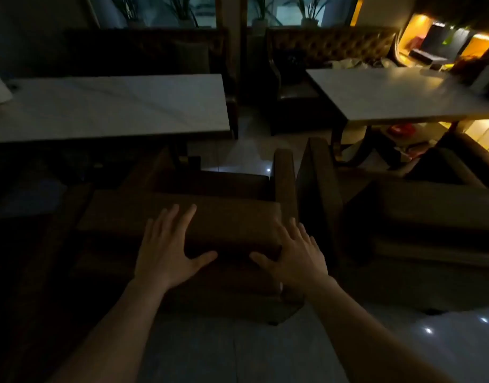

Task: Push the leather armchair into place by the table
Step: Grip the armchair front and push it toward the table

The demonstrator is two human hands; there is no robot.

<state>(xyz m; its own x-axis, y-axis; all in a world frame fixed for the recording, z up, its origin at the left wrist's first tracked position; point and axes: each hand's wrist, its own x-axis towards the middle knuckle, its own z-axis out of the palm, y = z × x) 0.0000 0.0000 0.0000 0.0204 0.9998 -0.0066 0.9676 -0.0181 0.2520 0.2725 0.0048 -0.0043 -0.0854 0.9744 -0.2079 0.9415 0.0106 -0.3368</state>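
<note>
A brown leather armchair (224, 217) stands in front of me, its back toward me and its seat facing a white marble-top table (107, 106). The chair's front reaches about the table's near edge; its left side is lost in shadow. My left hand (168, 250) lies flat with fingers spread on the top of the backrest, thumb on its rear face. My right hand (294, 255) presses flat with straight fingers on the backrest's right rear corner.
A second brown armchair (403, 217) stands close on the right, a narrow gap between the two. Beyond it is another white table (398, 95) with clutter. Tufted benches (329, 45) line the far wall. Pale tiled floor (237, 355) lies under me.
</note>
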